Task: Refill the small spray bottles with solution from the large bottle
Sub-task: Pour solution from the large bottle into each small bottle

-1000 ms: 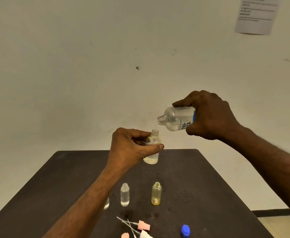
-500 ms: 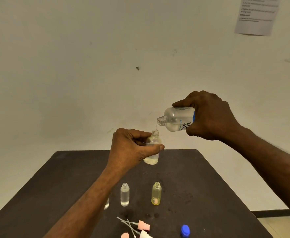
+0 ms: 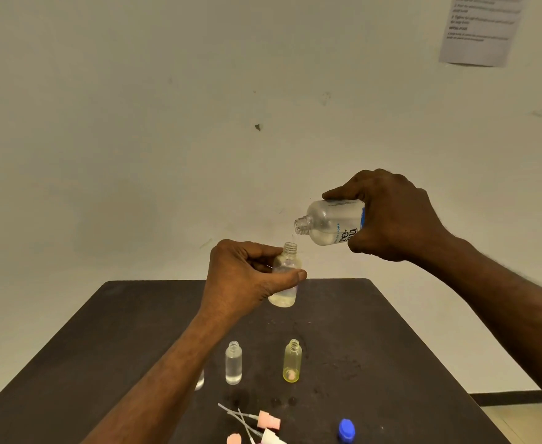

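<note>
My R hand (image 3: 391,219) grips big bottle (image 3: 330,224), tipped on its side, mouth just above spray bottle (image 3: 284,277) w/ thin stream between. L hand (image 3: 244,277) pinches spray bottle upright, thumb in front, above table (image 3: 375,347). Two more small bottles (image 3: 233,363) stand below my L fingers.

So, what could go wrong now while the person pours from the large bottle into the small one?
1. The large bottle, tilted by the right hand, feeds a thin stream into the narrow neck of the small bottle; a small drift could spill onto the table.
2. The left hand holds the small bottle in the air, so it may wobble.
</note>
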